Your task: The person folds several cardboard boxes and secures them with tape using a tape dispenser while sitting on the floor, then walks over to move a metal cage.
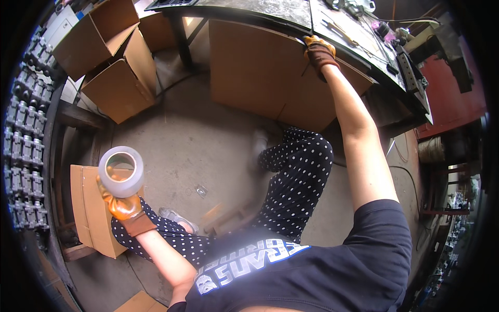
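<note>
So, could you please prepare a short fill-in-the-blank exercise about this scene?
1. The left hand holds a roll of packing ____.
2. The right hand is at the ____ of the workbench.
3. Both hands are wearing ____.
4. The black trousers have ____ polka dots.

Missing words: tape; edge; gloves; white.

Two rows of chunky lettering (244, 271) cross the chest of my dark T-shirt (358, 270), one bright white with blue edging, the other greyer; a small pale emblem (206, 284) sits at their left end.
</note>
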Available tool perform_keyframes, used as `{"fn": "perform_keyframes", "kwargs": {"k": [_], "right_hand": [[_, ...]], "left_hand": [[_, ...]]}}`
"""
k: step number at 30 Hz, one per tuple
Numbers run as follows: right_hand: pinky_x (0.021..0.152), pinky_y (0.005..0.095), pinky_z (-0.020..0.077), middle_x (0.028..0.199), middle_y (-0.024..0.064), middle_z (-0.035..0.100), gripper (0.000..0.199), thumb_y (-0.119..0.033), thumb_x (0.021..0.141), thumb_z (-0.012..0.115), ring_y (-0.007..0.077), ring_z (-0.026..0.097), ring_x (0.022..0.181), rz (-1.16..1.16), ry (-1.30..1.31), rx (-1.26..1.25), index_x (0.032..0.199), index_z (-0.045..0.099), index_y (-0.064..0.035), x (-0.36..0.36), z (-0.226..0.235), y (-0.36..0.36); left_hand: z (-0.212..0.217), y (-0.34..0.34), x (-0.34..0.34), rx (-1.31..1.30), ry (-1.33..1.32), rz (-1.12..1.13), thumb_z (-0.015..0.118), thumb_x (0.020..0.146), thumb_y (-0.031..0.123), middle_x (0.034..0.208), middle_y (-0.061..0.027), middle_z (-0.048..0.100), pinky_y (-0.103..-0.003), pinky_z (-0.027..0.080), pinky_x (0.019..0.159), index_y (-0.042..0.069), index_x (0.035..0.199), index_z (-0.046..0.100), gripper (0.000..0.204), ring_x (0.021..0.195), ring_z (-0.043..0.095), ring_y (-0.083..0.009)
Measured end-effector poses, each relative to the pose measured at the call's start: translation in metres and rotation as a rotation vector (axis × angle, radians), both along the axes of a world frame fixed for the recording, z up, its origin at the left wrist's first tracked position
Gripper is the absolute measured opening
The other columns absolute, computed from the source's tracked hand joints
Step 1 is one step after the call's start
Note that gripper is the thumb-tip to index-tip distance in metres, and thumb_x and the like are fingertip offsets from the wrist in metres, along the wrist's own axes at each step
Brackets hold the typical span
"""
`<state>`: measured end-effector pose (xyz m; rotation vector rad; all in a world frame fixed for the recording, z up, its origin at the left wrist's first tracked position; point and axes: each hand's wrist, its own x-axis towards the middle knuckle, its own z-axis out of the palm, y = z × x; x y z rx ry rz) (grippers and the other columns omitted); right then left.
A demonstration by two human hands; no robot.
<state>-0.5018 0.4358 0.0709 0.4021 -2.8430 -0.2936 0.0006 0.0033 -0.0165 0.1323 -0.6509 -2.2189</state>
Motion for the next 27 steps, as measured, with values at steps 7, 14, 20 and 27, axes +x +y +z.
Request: {"fn": "perform_keyframes", "kwargs": {"k": [7,14,20,27], "right_hand": [[0.062,0.0464,0.052,0.093,0.0082,0.067,0.02,-0.019,0.083,0.052,0.0277,0.065,0.088,0.141,0.136,0.222,0.094,0.069,-0.0166,0.04,0.012,-0.028],[0.075,0.041,0.049,0.091,0.0119,0.065,0.02,-0.022,0.084,0.052,0.03,0.062,0.089,0.241,-0.164,-0.219,0.103,0.057,-0.0177,0.086,-0.003,-0.011],[0.07,0.0419,0.0501,0.087,0.0093,0.066,0.022,-0.027,0.081,0.055,0.0281,0.064,0.084,0.245,-0.052,0.076,0.102,0.056,-0.0178,0.11,0.011,-0.036],[0.069,0.0335,0.0488,0.084,0.0021,0.063,0.016,-0.016,0.087,0.052,0.0222,0.06,0.079,0.625,0.378,-0.437,0.102,0.057,-0.0126,0.054,0.105,-0.072]], "left_hand": [[-0.009,0.031,-0.023,0.098,0.019,-0.033,0.048,0.094,0.018,0.126,-0.015,0.052,-0.038,0.046,0.095,0.005,0.126,0.048,0.035,0.115,0.051,-0.0255],[-0.037,0.048,-0.026,0.01,-0.018,-0.097,0.042,0.095,0.015,0.127,-0.0154,0.052,-0.038,0.045,0.098,0.004,0.13,0.043,0.036,0.117,0.051,-0.0264],[-0.071,0.065,-0.038,0.148,-0.012,-0.219,0.045,0.09,0.011,0.117,-0.0188,0.056,-0.04,0.045,0.095,-0.001,0.122,0.048,0.034,0.108,0.056,-0.0275],[-0.145,0.003,-0.065,0.42,-0.408,-0.142,0.04,0.095,0.022,0.119,-0.0097,0.056,-0.041,0.041,0.097,0.007,0.121,0.051,0.032,0.109,0.053,-0.0247]]}}
